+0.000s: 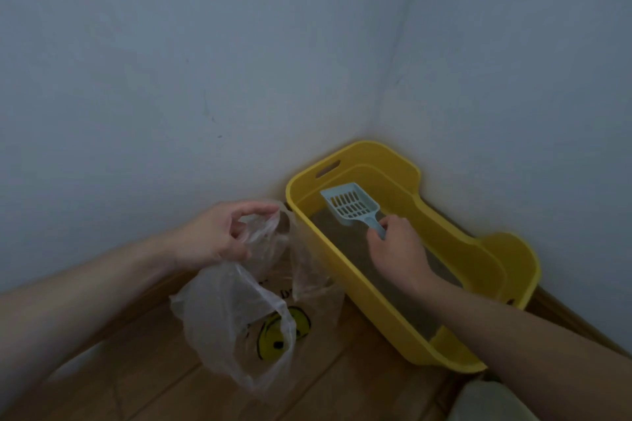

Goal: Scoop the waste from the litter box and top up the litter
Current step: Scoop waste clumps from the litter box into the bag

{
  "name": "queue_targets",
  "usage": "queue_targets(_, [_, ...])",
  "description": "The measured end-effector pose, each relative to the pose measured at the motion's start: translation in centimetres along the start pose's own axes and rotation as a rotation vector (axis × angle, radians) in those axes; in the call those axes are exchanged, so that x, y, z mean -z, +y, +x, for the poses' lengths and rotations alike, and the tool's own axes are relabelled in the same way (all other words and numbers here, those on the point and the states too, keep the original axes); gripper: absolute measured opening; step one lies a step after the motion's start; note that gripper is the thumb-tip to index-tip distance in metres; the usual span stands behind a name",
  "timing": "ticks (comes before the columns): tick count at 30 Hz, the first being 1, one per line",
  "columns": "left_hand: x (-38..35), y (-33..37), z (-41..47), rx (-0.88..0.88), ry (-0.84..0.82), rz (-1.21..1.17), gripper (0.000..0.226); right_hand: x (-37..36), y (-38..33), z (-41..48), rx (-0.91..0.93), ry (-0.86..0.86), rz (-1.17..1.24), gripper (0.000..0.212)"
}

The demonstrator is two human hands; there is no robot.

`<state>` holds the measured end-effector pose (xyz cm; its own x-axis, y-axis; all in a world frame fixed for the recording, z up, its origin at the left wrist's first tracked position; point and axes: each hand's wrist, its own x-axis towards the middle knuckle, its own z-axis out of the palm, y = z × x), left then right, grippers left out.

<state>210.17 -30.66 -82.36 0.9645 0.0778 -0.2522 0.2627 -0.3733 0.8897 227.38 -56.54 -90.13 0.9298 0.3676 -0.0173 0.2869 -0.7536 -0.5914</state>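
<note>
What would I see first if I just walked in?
The bright yellow litter box in the wall corner stands out first. The right hand holds a pale blue slotted scoop inside it. Beside it, the left hand holds a clear plastic bag with a yellow smiley face.

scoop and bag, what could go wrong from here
The left hand pinches only one edge of the plastic bag, so its mouth sags and waste could miss. The bag hangs outside the litter box, so litter may sift through the slotted scoop in the right hand onto the floor.
</note>
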Motion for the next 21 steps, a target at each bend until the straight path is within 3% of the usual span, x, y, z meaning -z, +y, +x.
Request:
queue_targets(13, [-0.4, -2.4, 3.5, -0.065, -0.035, -0.114, 0.075, -6.7, 0.5, 4.5, -0.186, -0.156, -0.011, 0.028])
queue_targets(16, [-0.5, -2.4, 3.8, -0.08, -0.059, -0.106, 0.076, -7.6, 0.9, 4.2, -0.208, -0.241, -0.057, 0.026])
queue_targets(21, [-1.0, -2.3, 4.0, -0.092, -0.036, -0.083, 0.077, -7.8, 1.1, 3.6, -0.202, -0.238, -0.039, 0.022])
